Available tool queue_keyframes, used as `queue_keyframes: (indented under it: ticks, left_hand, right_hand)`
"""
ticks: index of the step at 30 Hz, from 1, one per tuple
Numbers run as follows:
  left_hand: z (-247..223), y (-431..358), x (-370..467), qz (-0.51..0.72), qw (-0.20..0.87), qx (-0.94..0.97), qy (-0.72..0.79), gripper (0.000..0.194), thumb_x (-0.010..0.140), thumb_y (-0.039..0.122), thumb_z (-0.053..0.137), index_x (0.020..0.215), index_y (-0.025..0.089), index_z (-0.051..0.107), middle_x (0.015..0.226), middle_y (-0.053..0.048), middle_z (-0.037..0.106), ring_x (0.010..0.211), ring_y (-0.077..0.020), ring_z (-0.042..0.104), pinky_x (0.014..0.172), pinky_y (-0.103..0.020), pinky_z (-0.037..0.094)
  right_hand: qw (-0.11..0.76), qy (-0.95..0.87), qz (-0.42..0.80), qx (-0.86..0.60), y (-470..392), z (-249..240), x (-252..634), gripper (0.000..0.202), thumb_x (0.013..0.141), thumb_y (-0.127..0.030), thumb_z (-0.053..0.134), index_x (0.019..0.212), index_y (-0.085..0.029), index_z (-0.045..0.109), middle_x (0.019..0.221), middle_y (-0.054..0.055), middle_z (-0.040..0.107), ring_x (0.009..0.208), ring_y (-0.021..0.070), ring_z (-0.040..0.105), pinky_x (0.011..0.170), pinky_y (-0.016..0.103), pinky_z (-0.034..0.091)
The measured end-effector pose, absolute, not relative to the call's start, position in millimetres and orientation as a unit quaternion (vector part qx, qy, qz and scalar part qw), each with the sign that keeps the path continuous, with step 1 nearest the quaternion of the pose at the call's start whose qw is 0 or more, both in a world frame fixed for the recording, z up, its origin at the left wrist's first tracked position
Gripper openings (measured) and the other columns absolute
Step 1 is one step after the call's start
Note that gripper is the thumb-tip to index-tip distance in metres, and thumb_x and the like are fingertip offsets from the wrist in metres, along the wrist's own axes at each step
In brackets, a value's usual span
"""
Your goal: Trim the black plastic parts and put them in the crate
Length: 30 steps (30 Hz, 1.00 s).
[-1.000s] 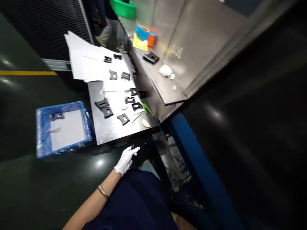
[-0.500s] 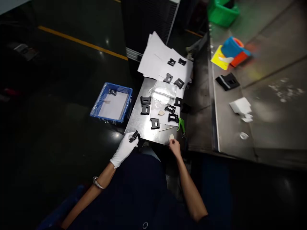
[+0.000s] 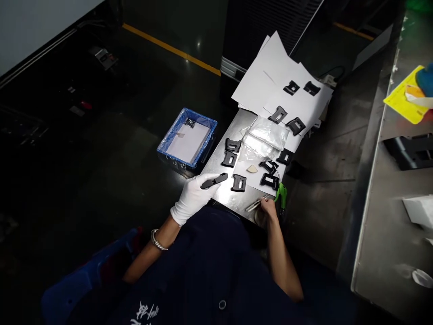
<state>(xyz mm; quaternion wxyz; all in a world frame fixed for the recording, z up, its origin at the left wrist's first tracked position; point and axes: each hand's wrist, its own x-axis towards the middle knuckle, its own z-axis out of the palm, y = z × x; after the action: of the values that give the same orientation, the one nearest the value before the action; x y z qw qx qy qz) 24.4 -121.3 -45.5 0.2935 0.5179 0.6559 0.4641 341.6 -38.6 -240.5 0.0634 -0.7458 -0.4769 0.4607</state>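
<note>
My left hand [image 3: 194,196], in a white glove, grips a narrow black plastic part [image 3: 214,181] just above the metal table's near edge. My bare right hand [image 3: 269,208] is at the near right corner, its fingers closed at the end of a thin pale stick [image 3: 254,204], which looks doubled by blur. A pale rounded piece under that hand is dim and partly hidden. Close by lie a green-handled tool [image 3: 281,195], a beige wedge-shaped pad [image 3: 252,169] and a black frame-like part [image 3: 238,183].
Several more black parts [image 3: 231,159] lie on the table and on white paper sheets [image 3: 267,76], around clear plastic bags [image 3: 267,135]. A blue plastic-lined bin [image 3: 162,149] stands left. A metal bench [image 3: 375,216] on the right carries a yellow card [image 3: 406,95] and a large black part [image 3: 411,151].
The view has swung left, so the scene sits further right. My left hand has turned the black part nearly level. My right hand has gone from the pale rounded piece to the stick.
</note>
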Motion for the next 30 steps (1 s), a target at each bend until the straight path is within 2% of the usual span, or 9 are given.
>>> queue_keyframes:
  ticks: [2, 4, 8, 10, 11, 14, 16, 21, 30]
  left_hand:
    - [-38.7, -107.5, 18.4, 0.463, 0.260, 0.567, 0.630, 0.027, 0.087, 0.033, 0.074, 0.112, 0.022, 0.075, 0.103, -0.002, 0.078, 0.091, -0.0167, 0.074, 0.083, -0.028, 0.060]
    - [-32.9, -95.5, 11.5, 0.455, 0.221, 0.613, 0.607, 0.027, 0.088, 0.031, 0.074, 0.113, 0.021, 0.074, 0.101, -0.002, 0.078, 0.090, -0.0152, 0.074, 0.083, -0.026, 0.059]
    - [-25.9, -78.1, -2.8, 0.422, 0.175, 0.693, 0.558, 0.026, 0.090, 0.029, 0.072, 0.113, 0.018, 0.072, 0.099, -0.004, 0.077, 0.087, -0.0152, 0.072, 0.081, -0.027, 0.059]
    - [-23.8, -71.8, -8.0, 0.405, 0.163, 0.728, 0.529, 0.025, 0.091, 0.030, 0.071, 0.112, 0.017, 0.071, 0.095, -0.004, 0.076, 0.083, -0.0149, 0.071, 0.077, -0.027, 0.059]
    - [-22.8, -69.2, -9.8, 0.401, 0.158, 0.741, 0.516, 0.025, 0.091, 0.030, 0.070, 0.111, 0.016, 0.071, 0.094, -0.004, 0.076, 0.082, -0.0147, 0.071, 0.075, -0.026, 0.058]
    - [-19.3, -63.4, -12.9, 0.390, 0.162, 0.766, 0.485, 0.026, 0.091, 0.031, 0.070, 0.112, 0.015, 0.070, 0.094, -0.005, 0.076, 0.083, -0.0152, 0.072, 0.078, -0.026, 0.059]
    - [-16.4, -61.6, -14.4, 0.382, 0.178, 0.778, 0.466, 0.029, 0.091, 0.032, 0.070, 0.114, 0.015, 0.070, 0.097, -0.006, 0.076, 0.087, -0.0163, 0.073, 0.081, -0.026, 0.059]
    - [-12.3, -60.8, -20.2, 0.376, 0.203, 0.799, 0.423, 0.027, 0.092, 0.031, 0.069, 0.114, 0.015, 0.070, 0.099, -0.006, 0.076, 0.090, -0.0162, 0.073, 0.083, -0.027, 0.060]
    - [-16.2, -64.1, -32.3, 0.359, 0.213, 0.814, 0.404, 0.024, 0.091, 0.026, 0.070, 0.112, 0.014, 0.070, 0.102, -0.006, 0.077, 0.092, -0.0168, 0.073, 0.084, -0.028, 0.059]
  right_hand:
    - [0.082, -0.478, 0.477, -0.733, -51.5, -230.0, 343.7, 0.032, 0.096, -0.043, 0.058, 0.095, -0.012, 0.064, 0.073, 0.006, 0.068, 0.065, 0.0182, 0.066, 0.061, 0.031, 0.055]
    - [0.104, -0.489, 0.486, -0.717, -61.0, -213.5, 343.4, 0.035, 0.094, -0.046, 0.056, 0.094, -0.012, 0.064, 0.067, 0.007, 0.067, 0.065, 0.0214, 0.067, 0.062, 0.032, 0.054]
    - [0.171, -0.561, 0.451, -0.673, -66.7, -145.5, 327.6, 0.038, 0.095, -0.048, 0.053, 0.111, -0.018, 0.066, 0.087, 0.006, 0.071, 0.080, 0.0213, 0.067, 0.076, 0.034, 0.052]
    - [0.219, -0.684, 0.351, -0.601, -65.8, -96.8, 309.4, 0.032, 0.098, -0.043, 0.052, 0.115, -0.020, 0.068, 0.104, 0.008, 0.072, 0.091, 0.0216, 0.067, 0.082, 0.034, 0.050]
    - [0.241, -0.733, 0.297, -0.562, -65.2, -72.2, 298.3, 0.027, 0.098, -0.039, 0.055, 0.112, -0.020, 0.068, 0.106, 0.008, 0.072, 0.092, 0.0215, 0.067, 0.082, 0.033, 0.050]
    - [0.238, -0.828, 0.147, -0.486, -63.7, -11.8, 262.4, 0.024, 0.096, -0.030, 0.062, 0.117, -0.020, 0.065, 0.095, 0.006, 0.072, 0.076, 0.0162, 0.066, 0.068, 0.027, 0.046]
    - [0.214, -0.864, 0.063, -0.451, -62.7, 11.4, 241.4, 0.021, 0.095, -0.030, 0.065, 0.113, -0.019, 0.065, 0.087, 0.004, 0.071, 0.070, 0.0144, 0.063, 0.062, 0.027, 0.041]
    - [0.169, -0.898, -0.048, -0.404, -60.1, 25.9, 210.7, 0.017, 0.095, -0.035, 0.065, 0.094, -0.018, 0.065, 0.074, 0.000, 0.066, 0.061, 0.0114, 0.058, 0.055, 0.029, 0.030]
    - [0.163, -0.898, -0.076, -0.403, -61.0, 23.5, 192.3, 0.022, 0.097, -0.037, 0.061, 0.085, -0.018, 0.063, 0.067, -0.002, 0.060, 0.056, 0.0096, 0.051, 0.052, 0.030, 0.020]
